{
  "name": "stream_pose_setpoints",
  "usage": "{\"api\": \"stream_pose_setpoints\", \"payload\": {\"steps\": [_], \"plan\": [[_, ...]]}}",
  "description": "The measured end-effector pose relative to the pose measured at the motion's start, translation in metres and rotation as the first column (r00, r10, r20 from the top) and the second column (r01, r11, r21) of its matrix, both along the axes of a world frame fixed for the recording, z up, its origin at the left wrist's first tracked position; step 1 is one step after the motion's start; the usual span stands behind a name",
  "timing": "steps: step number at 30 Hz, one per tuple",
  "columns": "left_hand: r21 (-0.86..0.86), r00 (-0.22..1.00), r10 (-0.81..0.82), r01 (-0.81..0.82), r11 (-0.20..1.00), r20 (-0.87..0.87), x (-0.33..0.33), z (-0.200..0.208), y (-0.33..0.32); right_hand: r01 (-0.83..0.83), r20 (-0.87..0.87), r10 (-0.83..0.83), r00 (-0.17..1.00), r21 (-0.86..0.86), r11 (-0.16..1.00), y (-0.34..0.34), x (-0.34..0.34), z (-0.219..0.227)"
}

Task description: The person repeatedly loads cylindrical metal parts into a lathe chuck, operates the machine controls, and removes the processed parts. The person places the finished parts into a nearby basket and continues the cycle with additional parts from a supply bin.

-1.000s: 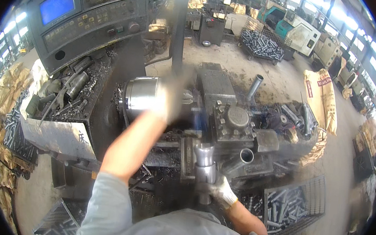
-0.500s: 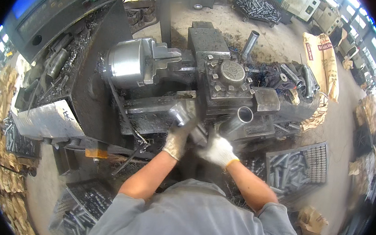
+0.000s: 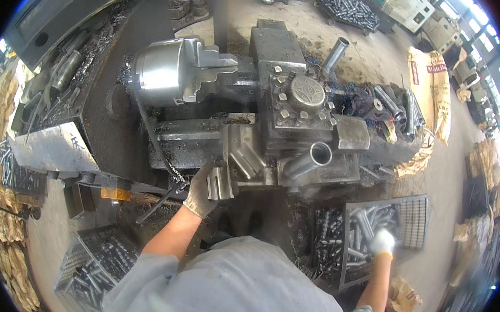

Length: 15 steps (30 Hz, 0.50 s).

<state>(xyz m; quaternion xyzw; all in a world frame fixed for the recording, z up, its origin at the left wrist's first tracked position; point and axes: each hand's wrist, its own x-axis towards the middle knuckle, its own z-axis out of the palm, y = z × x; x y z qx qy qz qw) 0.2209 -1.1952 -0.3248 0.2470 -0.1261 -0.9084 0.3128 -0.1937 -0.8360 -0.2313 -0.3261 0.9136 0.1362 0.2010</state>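
Left hand (image 3: 201, 188) curled round a slotted metal piece (image 3: 222, 182) at the lathe bed (image 3: 189, 132)'s near edge, the fingers largely hidden behind it. Right hand (image 3: 383, 241) a white blur over the wire basket (image 3: 414, 221), toward its right edge: open or gripping, can't tell! Metal tubes (image 3: 365, 224) heap up in there. A second basket (image 3: 67, 263) holds more, partly covered by the grey shirt (image 3: 232, 291). Red printing on the paper sack (image 3: 439, 104); control panel (image 3: 75, 7) cut off up top.

The head view — a wide fisheye — looks down from above and behind the left hand (image 3: 199, 190) and right hand (image 3: 382, 242), near both, facing the lathe (image 3: 282, 123) beyond the left.
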Motion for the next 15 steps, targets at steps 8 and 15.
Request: {"api": "stream_pose_setpoints", "payload": {"steps": [8,15], "plan": [[-0.083,0.975,-0.118,0.136,0.987,0.188,0.019,0.052,0.028,-0.057,0.215,0.362,0.907,-0.790,0.610,-0.246,0.142,0.016],[-0.163,0.958,0.053,-0.007,0.987,0.282,0.028,0.056,0.002,-0.520,-0.006,0.575,0.818,-0.434,0.736,-0.304,0.232,-0.032]]}}
